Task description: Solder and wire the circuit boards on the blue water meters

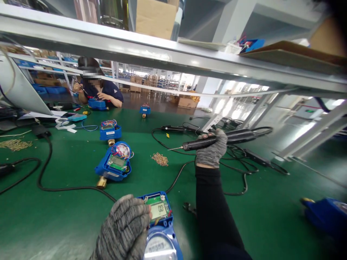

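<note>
My right hand (213, 150), in a grey knit glove, is wrapped round a black electric screwdriver (199, 143). Its thin bit points left, above the table and near a small pile of brass-coloured screws (159, 159). At the bottom, my gloved left hand (126, 225) grips the left side of a blue water meter (162, 225), with fingertips at the edge of its display. The meter's housing has no cover on it, showing a green circuit board and a lit screen; below sits a round dial. My palm hides the meter's left side.
Two blue meters with exposed wires, one nearer (115, 164) and one farther (110, 130), lie on the green table (76, 213). Black cables (73, 188) cross it. Another blue object (326, 216) sits right. Opposite, a person (108, 86) handles a blue unit. A metal shelf beam (162, 54) spans overhead.
</note>
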Tool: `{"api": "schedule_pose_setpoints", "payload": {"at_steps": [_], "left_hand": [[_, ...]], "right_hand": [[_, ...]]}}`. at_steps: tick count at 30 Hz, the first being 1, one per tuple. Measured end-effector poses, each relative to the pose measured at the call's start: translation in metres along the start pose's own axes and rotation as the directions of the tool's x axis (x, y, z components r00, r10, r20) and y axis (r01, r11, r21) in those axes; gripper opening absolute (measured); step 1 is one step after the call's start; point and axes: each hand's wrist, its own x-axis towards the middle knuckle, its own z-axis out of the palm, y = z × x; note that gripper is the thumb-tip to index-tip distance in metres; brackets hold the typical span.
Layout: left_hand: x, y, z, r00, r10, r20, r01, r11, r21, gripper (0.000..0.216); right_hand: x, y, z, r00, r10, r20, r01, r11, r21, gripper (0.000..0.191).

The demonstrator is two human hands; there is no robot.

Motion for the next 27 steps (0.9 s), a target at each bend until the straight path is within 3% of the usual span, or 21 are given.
{"api": "schedule_pose_setpoints", "payload": {"at_steps": [4,9,16,27], "left_hand": [[-0.002,-0.002,0.005,0.999,0.008,-0.034,-0.008,1.0,0.001,0.027],[-0.008,0.001,0.011,0.999,-0.017,-0.047,0.017,1.0,0.005,0.032],[-0.007,0.004,0.005,0.999,-0.054,-0.003,0.054,0.998,0.039,0.043],[-0.005,0.003,0.006,1.0,-0.021,0.002,0.021,0.999,0.035,0.037]], "right_hand": [[0.017,-0.012,-0.009,0.984,-0.119,0.132,0.13,0.988,-0.077,0.013],[0.009,0.015,-0.022,0.964,-0.119,0.236,0.165,0.969,-0.183,0.038],[-0.002,0.056,-0.03,0.969,-0.1,0.228,0.167,0.94,-0.298,0.039],[0.002,0.07,-0.038,0.979,-0.088,0.184,0.146,0.931,-0.334,0.039]]}}
